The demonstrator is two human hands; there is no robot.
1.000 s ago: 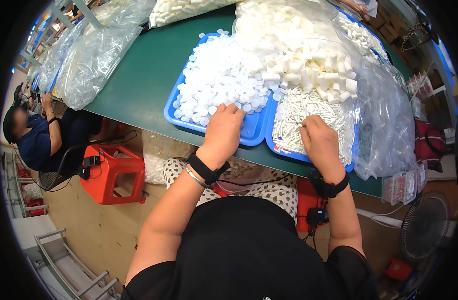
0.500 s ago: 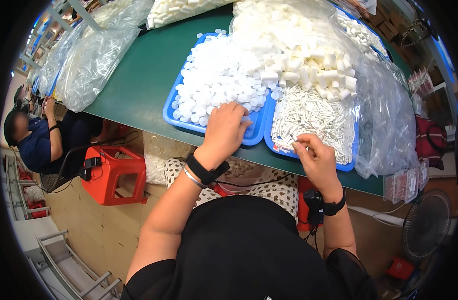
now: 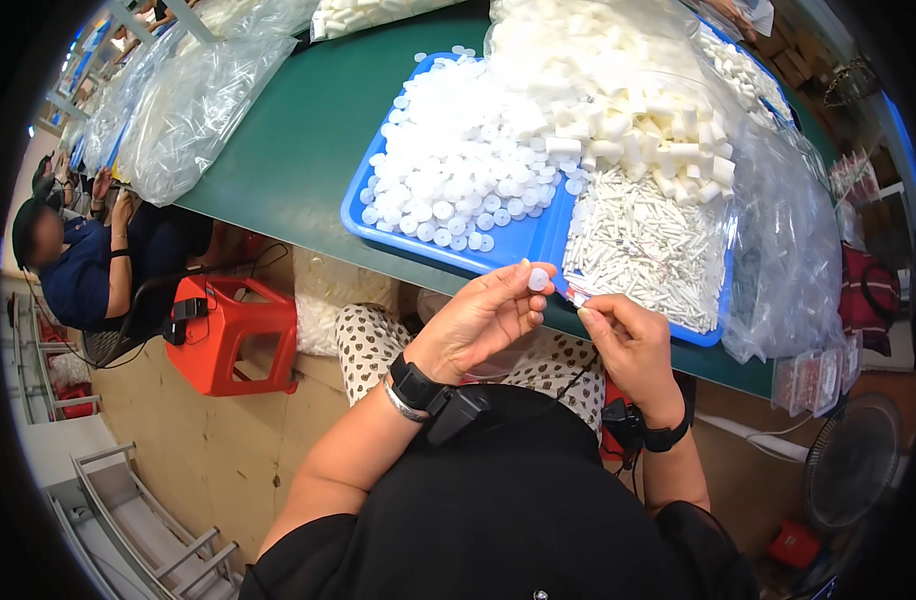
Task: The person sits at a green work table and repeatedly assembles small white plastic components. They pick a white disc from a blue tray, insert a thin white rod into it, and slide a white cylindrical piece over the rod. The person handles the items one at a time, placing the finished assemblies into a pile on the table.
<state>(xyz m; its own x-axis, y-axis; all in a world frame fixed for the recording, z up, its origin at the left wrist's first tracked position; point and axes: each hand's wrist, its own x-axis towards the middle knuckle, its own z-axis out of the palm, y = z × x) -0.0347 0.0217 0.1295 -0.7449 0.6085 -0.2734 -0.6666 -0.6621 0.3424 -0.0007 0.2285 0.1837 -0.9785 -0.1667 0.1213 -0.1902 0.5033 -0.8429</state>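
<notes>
My left hand (image 3: 486, 322) is raised just off the front edge of the trays, pinching a round white plastic disc (image 3: 540, 279) between thumb and fingertips. Close beside it, my right hand (image 3: 633, 345) pinches a small thin white stick-like piece (image 3: 577, 297), its tip pointing toward the disc. Disc and stick appear apart. Behind my left hand lies a blue tray (image 3: 528, 248) heaped with translucent white discs (image 3: 443, 160). A second blue tray (image 3: 700, 334), behind my right hand, holds many thin white sticks (image 3: 643, 240).
Cream cylinders (image 3: 668, 150) spill from a clear bag over the trays' far side. More clear plastic bags (image 3: 783, 250) lie on the green table (image 3: 278, 170). A red stool (image 3: 228, 335) and a seated person (image 3: 83, 255) are to the left, a fan (image 3: 853, 465) to the right.
My left hand has come out of the disc tray toward me with a disc in its fingers. My right hand has drawn back slightly from the stick pile, holding a stick.
</notes>
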